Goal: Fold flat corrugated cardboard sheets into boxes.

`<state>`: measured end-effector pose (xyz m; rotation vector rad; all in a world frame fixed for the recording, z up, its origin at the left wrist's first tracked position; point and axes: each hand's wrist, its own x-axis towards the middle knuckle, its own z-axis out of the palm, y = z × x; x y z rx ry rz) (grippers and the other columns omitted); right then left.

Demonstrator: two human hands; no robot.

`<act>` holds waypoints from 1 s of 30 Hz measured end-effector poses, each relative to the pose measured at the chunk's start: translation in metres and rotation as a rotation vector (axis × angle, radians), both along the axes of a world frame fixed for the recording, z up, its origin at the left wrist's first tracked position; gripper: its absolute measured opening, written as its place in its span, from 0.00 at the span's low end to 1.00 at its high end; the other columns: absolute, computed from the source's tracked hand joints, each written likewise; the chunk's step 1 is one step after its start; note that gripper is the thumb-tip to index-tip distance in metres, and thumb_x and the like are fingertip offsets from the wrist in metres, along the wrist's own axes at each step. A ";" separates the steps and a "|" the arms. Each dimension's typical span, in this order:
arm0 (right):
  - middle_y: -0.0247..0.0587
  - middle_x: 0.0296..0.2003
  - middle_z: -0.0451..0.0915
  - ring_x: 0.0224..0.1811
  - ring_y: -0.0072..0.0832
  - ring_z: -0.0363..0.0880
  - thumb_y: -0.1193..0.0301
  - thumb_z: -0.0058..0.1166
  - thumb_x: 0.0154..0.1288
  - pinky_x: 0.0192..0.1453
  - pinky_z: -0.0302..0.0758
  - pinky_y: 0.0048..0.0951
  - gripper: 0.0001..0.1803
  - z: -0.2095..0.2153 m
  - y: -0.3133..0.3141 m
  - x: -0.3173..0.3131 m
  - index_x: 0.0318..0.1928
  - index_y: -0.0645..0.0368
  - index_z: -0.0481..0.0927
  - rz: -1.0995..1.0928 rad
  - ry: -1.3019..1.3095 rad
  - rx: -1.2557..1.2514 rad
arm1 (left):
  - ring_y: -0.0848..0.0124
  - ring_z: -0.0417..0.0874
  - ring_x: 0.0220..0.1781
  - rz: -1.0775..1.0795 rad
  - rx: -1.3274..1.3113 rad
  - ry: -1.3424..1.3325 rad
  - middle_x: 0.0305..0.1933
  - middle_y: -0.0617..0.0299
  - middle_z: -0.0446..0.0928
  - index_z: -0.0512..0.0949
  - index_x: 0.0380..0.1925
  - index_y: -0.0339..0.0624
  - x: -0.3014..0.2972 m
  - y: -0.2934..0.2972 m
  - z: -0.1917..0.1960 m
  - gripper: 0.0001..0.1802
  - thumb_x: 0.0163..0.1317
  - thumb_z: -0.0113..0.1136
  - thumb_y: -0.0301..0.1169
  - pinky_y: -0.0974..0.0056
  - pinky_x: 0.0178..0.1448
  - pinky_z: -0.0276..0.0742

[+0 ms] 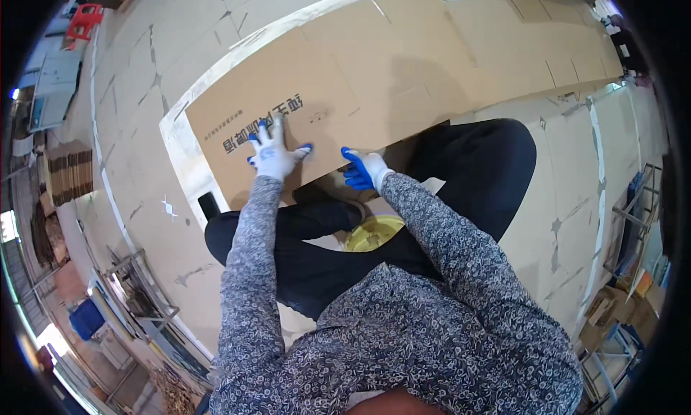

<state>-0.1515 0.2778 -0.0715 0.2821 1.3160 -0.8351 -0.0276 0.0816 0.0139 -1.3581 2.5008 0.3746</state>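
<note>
Your left hand [273,154] lies spread flat on the large flattened brown cardboard box [374,77] stretching toward 1 o'clock, your right hand [363,170] curls pinching its near edge at 12, so it looks still unfolded, everything left.

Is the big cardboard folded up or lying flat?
Flat. The cardboard lies spread across the floor, with the left hand pressed on it.
</note>
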 end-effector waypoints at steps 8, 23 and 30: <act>0.39 0.33 0.86 0.36 0.24 0.84 0.56 0.52 0.71 0.40 0.81 0.28 0.19 0.130 -0.018 -0.158 0.45 0.58 0.84 0.656 0.501 -0.300 | 0.32 0.42 0.78 0.042 0.114 -0.143 0.81 0.46 0.41 0.45 0.77 0.73 -0.009 0.005 -0.016 0.61 0.47 0.72 0.62 0.20 0.66 0.52; 0.42 0.58 0.77 0.55 0.31 0.77 0.68 0.66 0.60 0.60 0.75 0.35 0.36 0.149 0.115 -0.362 0.68 0.54 0.68 0.689 0.954 0.326 | 0.37 0.40 0.80 0.029 0.139 -0.157 0.82 0.53 0.38 0.44 0.76 0.74 -0.014 0.007 -0.007 0.59 0.50 0.71 0.58 0.15 0.64 0.50; 0.57 0.66 0.69 0.68 0.44 0.68 0.63 0.69 0.57 0.70 0.67 0.39 0.46 0.172 0.040 -0.137 0.71 0.63 0.61 0.962 1.458 -0.345 | 0.38 0.41 0.80 0.032 0.125 -0.142 0.82 0.54 0.39 0.44 0.77 0.74 -0.013 0.013 0.002 0.59 0.50 0.71 0.59 0.17 0.65 0.50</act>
